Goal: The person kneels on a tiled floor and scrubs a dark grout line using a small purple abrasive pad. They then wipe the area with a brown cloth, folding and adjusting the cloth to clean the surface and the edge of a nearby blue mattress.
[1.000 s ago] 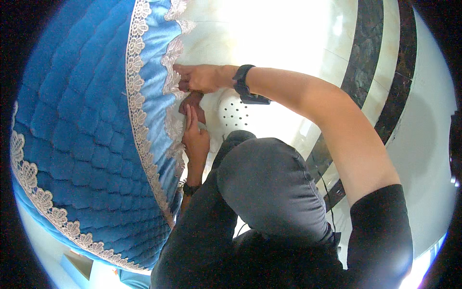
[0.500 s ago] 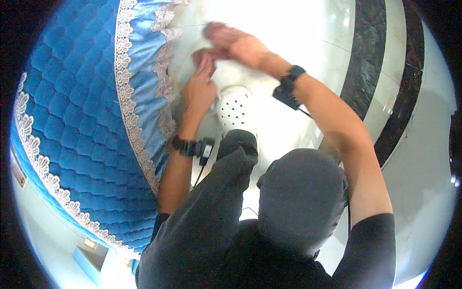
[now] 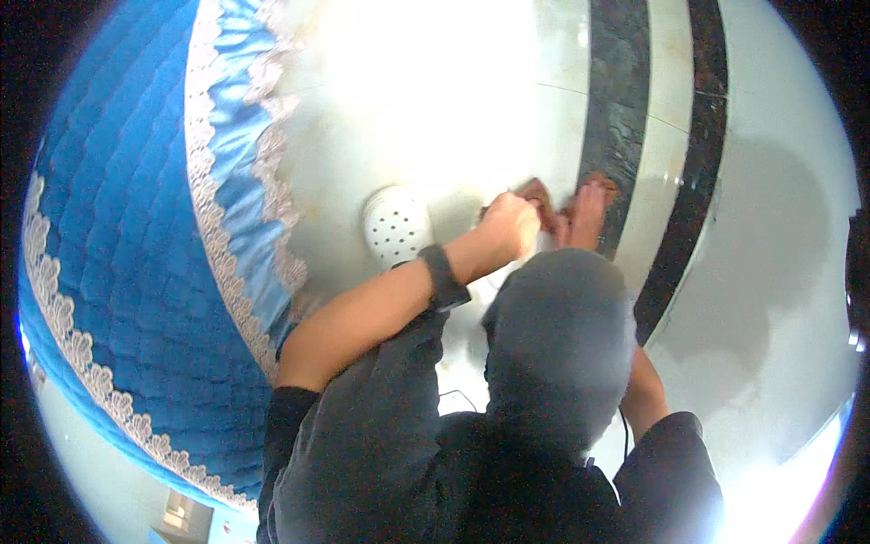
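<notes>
Left hand (image 3: 512, 225): fingers curled in and apparently clamped on a bunched brown cloth (image 3: 539, 198), part of which shows at the hand's right side. Right hand (image 3: 587, 216): fingers blurred, reaching far over more brown material at the edge of a dark floor band (image 3: 616, 109); cannot tell whether they grip it or only lie on it, nor whether both brown patches are one piece. Cloth sits low at the floor, between and under the hands, just beyond a knee in grey trousers (image 3: 557, 335). Left forearm slants in from the near left, a black wristband (image 3: 442, 272) at its wrist; right forearm partly hidden behind the knee. Left of the left hand, a white clog (image 3: 396, 222) with round holes, on pale floor tiles (image 3: 326, 118), which glare white farther off. To the right, a second dark band (image 3: 710, 91) runs beside a pale wall (image 3: 779, 236). Far left side taken up by a blue quilted bed cover (image 3: 127, 263), edged with cream lace (image 3: 201, 136) and a shiny light-blue ruffle (image 3: 240, 154) hanging toward the floor.
</notes>
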Demonstrator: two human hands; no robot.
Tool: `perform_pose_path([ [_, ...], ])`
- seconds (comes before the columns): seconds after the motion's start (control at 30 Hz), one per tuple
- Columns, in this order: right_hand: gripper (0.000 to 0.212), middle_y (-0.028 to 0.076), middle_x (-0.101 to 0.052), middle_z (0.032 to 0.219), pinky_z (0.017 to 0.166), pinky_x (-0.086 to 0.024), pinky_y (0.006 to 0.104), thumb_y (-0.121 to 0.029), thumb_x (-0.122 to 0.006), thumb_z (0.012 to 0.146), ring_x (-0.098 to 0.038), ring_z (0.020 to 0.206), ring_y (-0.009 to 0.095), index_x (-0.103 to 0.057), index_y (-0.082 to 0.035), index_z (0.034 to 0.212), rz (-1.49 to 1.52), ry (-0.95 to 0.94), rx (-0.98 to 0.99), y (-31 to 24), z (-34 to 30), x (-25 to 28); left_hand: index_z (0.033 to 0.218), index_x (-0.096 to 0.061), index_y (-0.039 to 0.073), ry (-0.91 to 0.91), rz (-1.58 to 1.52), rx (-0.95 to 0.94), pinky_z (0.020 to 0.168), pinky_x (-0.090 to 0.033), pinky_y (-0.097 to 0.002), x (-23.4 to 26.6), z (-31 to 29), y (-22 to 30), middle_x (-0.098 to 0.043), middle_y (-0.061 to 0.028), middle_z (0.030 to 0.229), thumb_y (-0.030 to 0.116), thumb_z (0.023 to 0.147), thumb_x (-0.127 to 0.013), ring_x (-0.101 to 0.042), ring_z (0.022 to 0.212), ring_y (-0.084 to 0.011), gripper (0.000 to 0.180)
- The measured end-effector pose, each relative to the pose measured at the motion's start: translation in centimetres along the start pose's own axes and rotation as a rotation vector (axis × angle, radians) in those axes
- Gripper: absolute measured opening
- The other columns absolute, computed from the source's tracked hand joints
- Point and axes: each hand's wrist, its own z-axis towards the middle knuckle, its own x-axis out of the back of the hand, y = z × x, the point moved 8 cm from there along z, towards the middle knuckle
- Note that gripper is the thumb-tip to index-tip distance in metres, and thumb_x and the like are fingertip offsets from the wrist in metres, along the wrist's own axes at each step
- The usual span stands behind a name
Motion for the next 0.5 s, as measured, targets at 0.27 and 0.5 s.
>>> perform_pose_path([
  [0.27, 0.068, 0.025, -0.023, 0.161, 0.126, -0.012, 0.0465, -0.032, -0.045, 0.1, -0.018, 0.152, 0.037, -0.025, 0.003, 0.154, 0.452, -0.176, 0.093, -13.2, 14.7, -8.8, 0.114, -0.067, 0.016, 0.131, -0.009, 0.606, 0.08, -0.054, -0.0462, 7.1, -8.7, -11.7, -0.072, -0.0146, 0.1, 0.008, 0.084, -0.054, -0.07, 0.086, -0.0329, 0.034],
  [0.5, 0.056, 0.017, -0.037, 0.156, 0.123, -0.025, 0.0428, -0.03, -0.053, 0.097, -0.03, 0.148, 0.03, -0.046, -0.001, 0.143, 0.036, -0.012, 0.588, -10.3, 25.2, -10.2, 0.142, -0.054, 0.019, 0.323, 0.064, 0.559, 0.096, -0.05, -0.0446, 9.9, -5.7, -18.4, -0.05, -0.0018, 0.148, 0.006, 0.086, -0.05, -0.063, 0.113, -0.0348, 0.058],
])
